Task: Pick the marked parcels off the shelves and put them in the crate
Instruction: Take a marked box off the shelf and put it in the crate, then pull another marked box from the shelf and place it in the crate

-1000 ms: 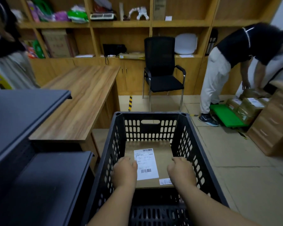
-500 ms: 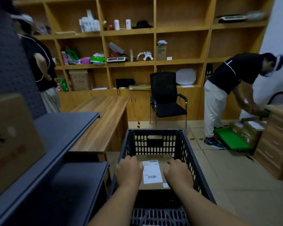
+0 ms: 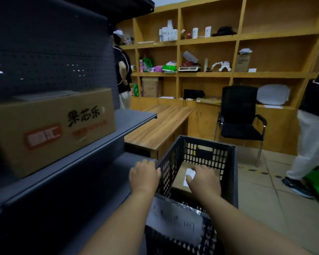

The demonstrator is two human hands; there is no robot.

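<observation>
The labelled parcel [image 3: 184, 178] lies flat on the floor of the black crate [image 3: 232, 173]; right hand [image 3: 203, 181] now hovers over it, fingers loosely spread, gripping nothing. Left hand [image 3: 144, 174] has come out of the crate, loosely curled and empty, beside its near-left rim. View has swung to the big carton [image 3: 50, 129] on the grey shelf [image 3: 134, 116] left of the crate; likely the next pick.

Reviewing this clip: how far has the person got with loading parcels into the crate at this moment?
Done: one labelled parcel lies on the bottom of the black crate. In hand: nothing is gripped; the right hand hovers open over that parcel, and the left hand is outside the crate by its left rim. Left: a large carton sits on the dark shelf; whether it is marked cannot be told.
</observation>
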